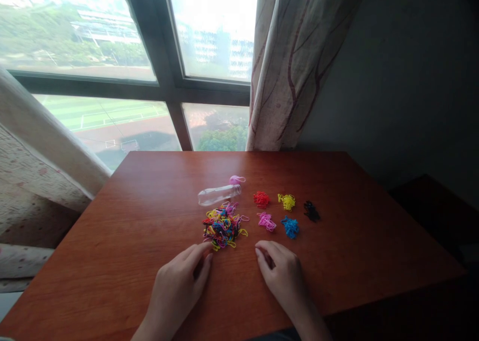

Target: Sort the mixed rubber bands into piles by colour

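Note:
My left hand (183, 276) rests by the near left edge of a mixed heap of small coloured loop-shaped clips (223, 226). Its thumb and index tips come together there, and anything between them is too small to see. Across a short gap, my right hand (282, 271) lies on the table with thumb and fingertips curled close; what they hold, if anything, is hidden. Beyond it sit single-colour piles: pink clips (266, 221), blue clips (290, 227), red clips (261, 199), yellow clips (287, 201) and black clips (311, 210).
A clear bottle (219, 195) lies on its side behind the mixed heap. Near its mouth is a pink looped piece (235, 179), perhaps its cap. The brown wooden table (112, 241) meets a window (168, 89) at the back, with curtains (288, 61) on both sides.

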`<action>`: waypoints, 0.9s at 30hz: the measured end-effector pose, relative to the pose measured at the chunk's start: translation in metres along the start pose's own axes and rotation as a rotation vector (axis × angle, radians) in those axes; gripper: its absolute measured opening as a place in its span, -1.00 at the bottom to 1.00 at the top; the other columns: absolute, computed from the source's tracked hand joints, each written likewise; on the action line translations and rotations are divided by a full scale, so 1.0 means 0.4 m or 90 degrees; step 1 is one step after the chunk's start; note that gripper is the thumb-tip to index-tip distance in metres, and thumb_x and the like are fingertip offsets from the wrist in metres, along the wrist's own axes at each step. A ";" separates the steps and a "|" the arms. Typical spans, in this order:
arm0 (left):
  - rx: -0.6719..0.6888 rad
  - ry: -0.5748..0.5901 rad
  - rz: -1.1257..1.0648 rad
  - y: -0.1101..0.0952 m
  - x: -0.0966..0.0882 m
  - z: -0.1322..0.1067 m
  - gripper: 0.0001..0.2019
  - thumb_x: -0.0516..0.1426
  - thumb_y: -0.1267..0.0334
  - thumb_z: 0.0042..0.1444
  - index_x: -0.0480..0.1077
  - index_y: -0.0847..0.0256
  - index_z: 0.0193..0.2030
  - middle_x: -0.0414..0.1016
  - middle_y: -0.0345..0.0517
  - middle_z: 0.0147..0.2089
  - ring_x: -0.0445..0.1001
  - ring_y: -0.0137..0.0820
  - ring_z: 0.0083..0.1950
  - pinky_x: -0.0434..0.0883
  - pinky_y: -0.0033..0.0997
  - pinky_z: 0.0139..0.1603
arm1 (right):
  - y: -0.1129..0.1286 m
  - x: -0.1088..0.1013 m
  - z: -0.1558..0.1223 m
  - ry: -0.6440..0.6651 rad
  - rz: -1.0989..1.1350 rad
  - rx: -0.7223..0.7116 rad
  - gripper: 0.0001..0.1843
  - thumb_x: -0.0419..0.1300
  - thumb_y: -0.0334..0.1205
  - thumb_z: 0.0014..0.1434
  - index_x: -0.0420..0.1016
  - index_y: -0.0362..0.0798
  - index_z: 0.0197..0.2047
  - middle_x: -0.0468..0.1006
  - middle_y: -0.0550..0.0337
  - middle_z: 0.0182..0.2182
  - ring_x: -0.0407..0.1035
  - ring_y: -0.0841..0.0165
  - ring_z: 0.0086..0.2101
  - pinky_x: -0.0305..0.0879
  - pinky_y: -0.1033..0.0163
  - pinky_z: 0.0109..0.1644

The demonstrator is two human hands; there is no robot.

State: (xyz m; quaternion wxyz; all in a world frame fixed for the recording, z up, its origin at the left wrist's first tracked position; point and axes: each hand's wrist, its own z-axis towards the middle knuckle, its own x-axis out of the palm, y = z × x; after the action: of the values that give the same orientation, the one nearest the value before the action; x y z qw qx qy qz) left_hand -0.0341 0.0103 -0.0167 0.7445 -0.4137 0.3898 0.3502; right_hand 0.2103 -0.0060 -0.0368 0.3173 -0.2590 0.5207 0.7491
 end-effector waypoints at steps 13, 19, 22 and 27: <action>0.078 0.117 0.086 -0.089 0.041 0.047 -0.80 -0.01 0.32 0.32 0.45 0.12 -0.15 0.57 -0.17 -0.32 0.56 -0.28 -0.31 0.40 -0.36 -0.35 | 0.001 -0.001 0.002 0.015 0.019 0.017 -0.82 0.08 -0.34 0.29 0.50 0.01 -0.23 0.56 0.22 -0.39 0.45 0.35 -0.39 0.25 0.30 -0.28; 0.056 0.215 0.117 -0.111 0.036 0.074 -0.83 0.03 0.35 0.31 0.44 0.12 -0.22 0.55 -0.19 -0.31 0.55 -0.25 -0.27 0.38 -0.32 -0.32 | 0.001 0.000 0.002 0.018 0.027 0.018 -0.84 0.08 -0.34 0.30 0.49 0.02 -0.22 0.55 0.23 -0.39 0.44 0.35 -0.39 0.22 0.30 -0.28; 0.050 0.251 0.113 -0.119 0.033 0.087 -0.82 0.02 0.37 0.31 0.44 0.13 -0.23 0.55 -0.17 -0.29 0.56 -0.24 -0.24 0.38 -0.31 -0.29 | 0.000 0.001 0.002 0.019 0.031 0.022 -0.84 0.09 -0.34 0.29 0.48 0.03 -0.22 0.55 0.25 -0.38 0.44 0.35 -0.38 0.22 0.30 -0.27; 0.046 0.266 0.108 -0.123 0.035 0.098 -0.83 0.03 0.41 0.29 0.43 0.15 -0.25 0.56 -0.16 -0.28 0.56 -0.24 -0.23 0.36 -0.32 -0.30 | 0.000 -0.001 0.003 0.022 0.040 0.027 -0.84 0.09 -0.34 0.30 0.48 0.03 -0.21 0.56 0.25 -0.38 0.44 0.35 -0.37 0.21 0.29 -0.25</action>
State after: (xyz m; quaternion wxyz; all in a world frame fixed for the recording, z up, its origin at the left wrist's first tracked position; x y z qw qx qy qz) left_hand 0.0251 0.0276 0.0017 0.6299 -0.4158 0.5813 0.3042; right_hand 0.2104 -0.0051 -0.0363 0.2897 -0.2486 0.5498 0.7430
